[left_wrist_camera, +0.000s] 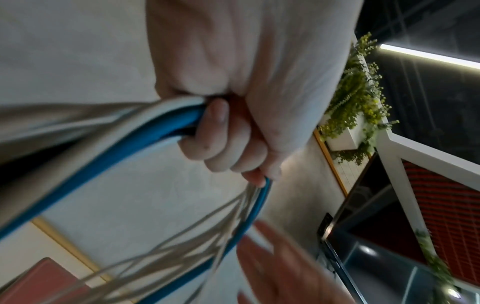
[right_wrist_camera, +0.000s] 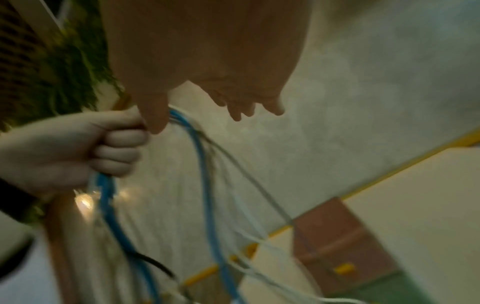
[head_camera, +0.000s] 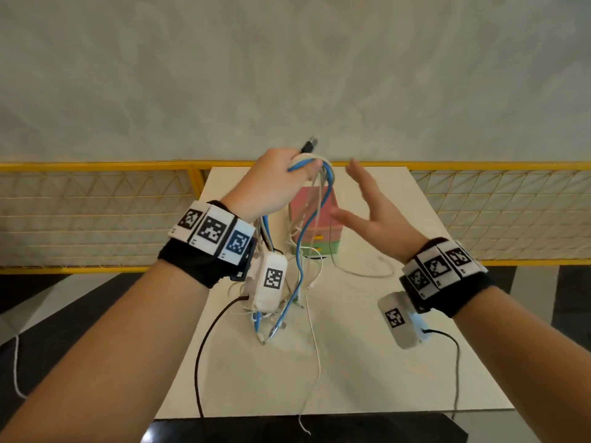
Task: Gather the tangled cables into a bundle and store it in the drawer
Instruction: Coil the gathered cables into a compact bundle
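Cables (head_camera: 311,219), blue, white and grey, hang in long loops from your raised left hand (head_camera: 271,183), whose fingers (left_wrist_camera: 221,144) are curled tight round the gathered top of the bunch above the worktop (head_camera: 367,346). A dark plug (head_camera: 309,144) juts up past your knuckles, and the loose ends trail down past your wrist onto the worktop, one white strand running off its near edge. Keep that left grip firm and high so the loops fall free. To the right, behind the hanging strands, stands the small drawer unit (head_camera: 323,219), pink over green, with yellow handles; whether any drawer is open cannot be told from here. Further right, your right hand (head_camera: 367,206) hovers just beside the bunch, fingers straight and spread, holding nothing. A grey cable (head_camera: 367,273) lies on the worktop, well short of the bundle. The sound move, by the look of it, is to sweep that free hand down the strands, fold the tails up into the left fist, and collect the stray ends before turning to the drawer; dangling plugs could snag its handles.
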Demonstrator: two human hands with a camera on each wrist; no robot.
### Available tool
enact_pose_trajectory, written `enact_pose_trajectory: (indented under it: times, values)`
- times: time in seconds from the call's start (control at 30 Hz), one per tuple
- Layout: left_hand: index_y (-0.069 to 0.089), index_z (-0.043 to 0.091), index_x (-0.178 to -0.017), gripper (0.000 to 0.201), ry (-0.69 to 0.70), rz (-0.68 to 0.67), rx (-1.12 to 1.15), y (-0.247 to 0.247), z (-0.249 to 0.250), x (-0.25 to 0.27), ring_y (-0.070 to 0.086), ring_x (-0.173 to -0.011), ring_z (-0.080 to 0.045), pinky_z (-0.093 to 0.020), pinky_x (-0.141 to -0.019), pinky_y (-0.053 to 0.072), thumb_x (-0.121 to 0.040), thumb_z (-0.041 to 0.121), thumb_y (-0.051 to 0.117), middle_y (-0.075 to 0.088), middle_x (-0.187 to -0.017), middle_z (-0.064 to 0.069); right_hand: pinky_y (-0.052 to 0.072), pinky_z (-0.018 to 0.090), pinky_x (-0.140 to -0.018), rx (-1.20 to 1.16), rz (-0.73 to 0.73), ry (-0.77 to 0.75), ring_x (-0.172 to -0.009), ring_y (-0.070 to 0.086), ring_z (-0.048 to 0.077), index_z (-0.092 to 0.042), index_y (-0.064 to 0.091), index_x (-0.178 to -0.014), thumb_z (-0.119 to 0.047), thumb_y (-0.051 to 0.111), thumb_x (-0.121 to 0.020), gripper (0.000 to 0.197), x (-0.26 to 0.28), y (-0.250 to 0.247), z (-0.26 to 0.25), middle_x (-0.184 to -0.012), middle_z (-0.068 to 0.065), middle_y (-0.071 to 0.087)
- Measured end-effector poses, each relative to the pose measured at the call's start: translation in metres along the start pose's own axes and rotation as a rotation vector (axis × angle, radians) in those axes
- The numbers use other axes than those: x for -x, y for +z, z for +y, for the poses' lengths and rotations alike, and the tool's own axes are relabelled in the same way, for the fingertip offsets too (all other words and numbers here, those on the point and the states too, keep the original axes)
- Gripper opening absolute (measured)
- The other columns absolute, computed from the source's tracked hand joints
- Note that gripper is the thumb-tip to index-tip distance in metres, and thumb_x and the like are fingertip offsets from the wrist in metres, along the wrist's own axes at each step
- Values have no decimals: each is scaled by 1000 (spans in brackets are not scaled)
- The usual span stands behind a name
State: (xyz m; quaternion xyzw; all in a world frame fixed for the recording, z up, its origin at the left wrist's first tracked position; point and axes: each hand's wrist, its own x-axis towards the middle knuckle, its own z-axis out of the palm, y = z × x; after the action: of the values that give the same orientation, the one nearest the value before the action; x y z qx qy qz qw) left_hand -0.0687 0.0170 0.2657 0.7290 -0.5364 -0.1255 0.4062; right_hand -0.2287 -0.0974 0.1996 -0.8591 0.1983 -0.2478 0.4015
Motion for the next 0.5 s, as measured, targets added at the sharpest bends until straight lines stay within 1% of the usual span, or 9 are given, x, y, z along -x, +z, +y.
enact_pose_trajectory:
  times: [0.03,0.07,0.13,0.17,0.23,0.27,0.3,0.4,0.5]
  values:
    - [61,18,-78,27,25,-34,-30,4,4,1,44,-42,1,-18,-45,31,-99,33,54,45,-54,9,25,21,-114,-79,21,-82,-138,30,4,-14,13,-149,-27,63,-88,80,-6,7,-13,-151,4,32]
    - [61,17,-81,25,47,-50,-52,7,6,2,46,-49,1,-18,-50,32,-99,33,54,48,-58,9,33,15,-106,-132,44,-147,-127,42,2,-9,19,-146,-18,62,-90,71,-12,13,-22,-142,6,43]
    - [61,18,-84,22,70,-15,-36,7,12,4,47,-52,1,-16,-52,32,-99,32,54,49,-61,10,42,10,-89,-161,105,-198,-100,56,-3,-4,35,-129,-5,50,-95,38,-23,22,-28,-114,2,56]
    - [60,18,-84,22,75,26,-5,4,14,4,47,-50,3,-14,-51,31,-99,31,54,47,-60,10,45,12,-82,-159,121,-186,-90,58,-3,-4,39,-119,-4,43,-97,22,-25,26,-25,-100,-2,56]
    - [59,19,-80,23,86,124,50,-3,17,4,44,-44,5,-13,-48,31,-99,31,54,43,-56,11,51,30,-78,-104,89,-173,-79,61,11,-6,40,-105,-7,34,-100,8,-27,34,-13,-82,-8,52]
    - [57,21,-76,25,95,168,68,-7,18,4,43,-42,3,-12,-47,30,-99,31,54,41,-54,10,51,39,-77,-61,60,-177,-76,60,20,-7,39,-101,-10,31,-100,9,-25,38,-7,-78,-8,50]
    - [55,23,-73,28,105,202,86,-11,20,5,41,-41,1,-12,-46,29,-99,31,54,39,-51,10,51,42,-76,-30,26,-173,-74,59,25,-8,38,-100,-11,30,-101,9,-23,41,-1,-77,-7,50]
    - [53,26,-69,31,97,279,164,-19,21,6,35,-38,-2,-14,-44,27,-100,31,54,36,-46,11,52,39,-75,59,-73,-131,-78,58,28,-9,35,-104,-14,31,-100,7,-19,48,23,-83,-2,49]
    - [54,29,-69,30,89,383,257,-34,22,5,33,-40,-3,-24,-47,28,-98,36,53,37,-45,11,48,39,-79,244,-217,-37,-87,55,36,1,36,-111,-10,32,-99,17,-7,51,54,-92,13,49]
